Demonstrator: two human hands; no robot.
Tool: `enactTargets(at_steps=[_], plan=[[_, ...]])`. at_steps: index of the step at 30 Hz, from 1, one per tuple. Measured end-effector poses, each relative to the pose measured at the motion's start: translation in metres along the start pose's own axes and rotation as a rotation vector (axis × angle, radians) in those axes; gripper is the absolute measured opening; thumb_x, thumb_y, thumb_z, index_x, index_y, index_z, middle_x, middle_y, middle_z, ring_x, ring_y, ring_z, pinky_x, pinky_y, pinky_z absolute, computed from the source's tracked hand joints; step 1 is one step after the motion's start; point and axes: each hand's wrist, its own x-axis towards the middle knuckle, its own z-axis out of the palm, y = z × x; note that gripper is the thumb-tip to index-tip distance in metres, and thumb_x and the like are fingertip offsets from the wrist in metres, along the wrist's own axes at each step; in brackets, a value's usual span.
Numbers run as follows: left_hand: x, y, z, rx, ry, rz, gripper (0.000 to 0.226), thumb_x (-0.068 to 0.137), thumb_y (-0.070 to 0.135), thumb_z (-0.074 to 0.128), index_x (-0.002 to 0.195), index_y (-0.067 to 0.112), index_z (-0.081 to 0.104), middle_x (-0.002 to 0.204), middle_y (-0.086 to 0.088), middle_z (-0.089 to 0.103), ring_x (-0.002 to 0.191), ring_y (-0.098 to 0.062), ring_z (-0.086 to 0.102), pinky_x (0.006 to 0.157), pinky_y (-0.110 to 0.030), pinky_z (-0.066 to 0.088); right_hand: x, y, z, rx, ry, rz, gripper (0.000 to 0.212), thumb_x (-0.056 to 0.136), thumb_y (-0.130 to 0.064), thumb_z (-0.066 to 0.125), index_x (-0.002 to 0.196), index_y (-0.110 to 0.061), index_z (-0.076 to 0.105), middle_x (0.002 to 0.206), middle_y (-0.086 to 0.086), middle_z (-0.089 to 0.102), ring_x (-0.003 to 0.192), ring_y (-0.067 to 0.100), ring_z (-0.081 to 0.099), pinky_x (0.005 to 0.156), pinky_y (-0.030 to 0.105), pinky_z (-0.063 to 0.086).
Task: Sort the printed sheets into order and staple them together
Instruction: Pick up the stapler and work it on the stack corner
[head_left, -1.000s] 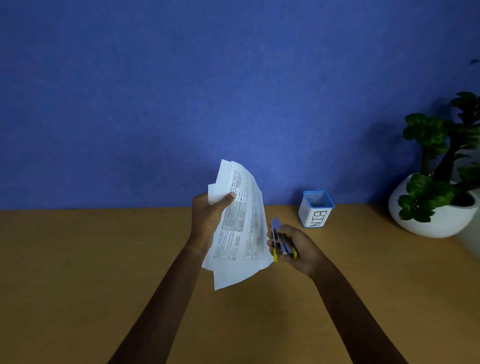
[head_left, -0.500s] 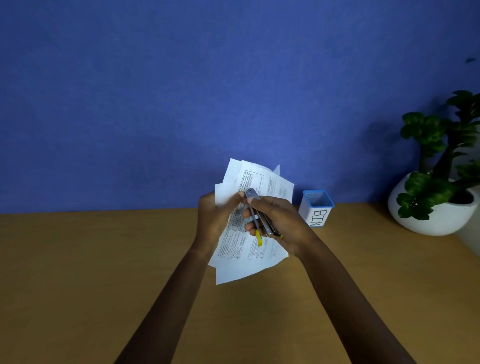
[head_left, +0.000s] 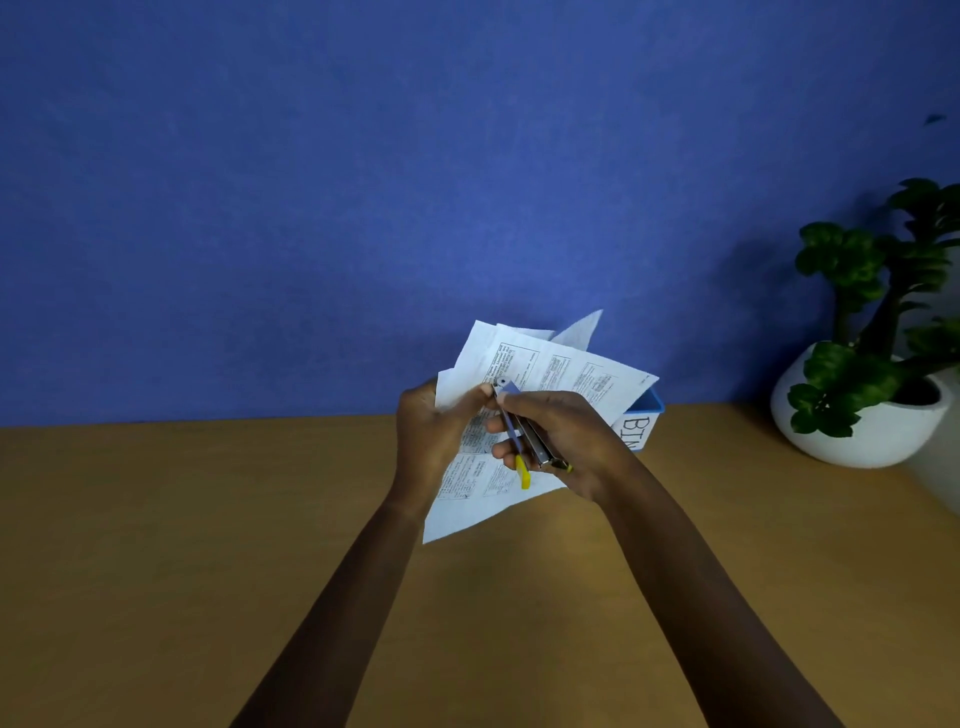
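Observation:
A loose fan of white printed sheets (head_left: 563, 371) is held up above the wooden table, pinched at its upper left corner by my left hand (head_left: 428, 434). My right hand (head_left: 563, 434) grips a blue and metal stapler (head_left: 522, 434) with a yellow tail end. The stapler's head rests against the sheets' corner, right beside my left thumb. The sheets are uneven, with corners sticking out at the top and bottom. Whether the stapler's jaws enclose the paper cannot be made out.
A small white cup with a blue rim and the letters BIN (head_left: 641, 428) stands at the back of the table (head_left: 156, 545), partly hidden by the sheets. A white pot with a green plant (head_left: 857, 415) sits at the back right. A blue wall rises behind.
My right hand has brought the stapler from beside the sheets up to their top left corner. The sheets have tilted and fanned out more to the right, covering part of the cup.

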Motion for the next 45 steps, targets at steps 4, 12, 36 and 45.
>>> enactTargets(at_steps=[4,12,36,45], plan=[[0.001,0.001,0.0,0.076,0.011,0.058,0.015,0.083,0.01,0.064,0.083,0.025,0.063,0.086,0.006,0.066,0.063,0.006,0.064,0.061,-0.009,0.05,0.0,0.001,0.002,-0.001,0.036,0.01,0.018,0.092,-0.017,0.055,0.078,-0.011,0.065,0.07,0.005,0.068,0.046,0.012,0.065,0.043,0.019,0.052],[0.003,-0.005,0.002,0.26,0.072,0.109,0.02,0.08,0.017,0.068,0.096,0.005,0.069,0.093,-0.007,0.071,0.076,-0.016,0.064,0.062,-0.015,0.049,0.001,0.0,0.006,-0.064,0.101,0.016,0.02,0.091,-0.015,0.054,0.073,-0.012,0.062,0.066,0.004,0.066,0.037,0.009,0.062,0.039,0.017,0.05],[0.003,0.0,-0.001,0.65,0.069,0.332,0.034,0.082,0.034,0.063,0.102,0.006,0.066,0.107,-0.011,0.072,0.085,-0.028,0.069,0.055,-0.008,0.034,0.003,-0.004,0.003,-0.494,0.219,-0.154,0.022,0.092,-0.019,0.054,0.09,0.001,0.063,0.067,0.0,0.06,0.048,0.015,0.058,0.057,0.023,0.05],[0.009,-0.006,-0.005,0.516,0.095,0.188,0.031,0.082,0.026,0.065,0.101,0.002,0.065,0.104,-0.014,0.071,0.09,-0.031,0.068,0.07,-0.028,0.048,-0.003,-0.018,-0.008,-0.45,0.343,-0.305,0.026,0.093,-0.014,0.051,0.076,0.004,0.059,0.062,0.008,0.059,0.033,0.006,0.055,0.036,0.015,0.046]])
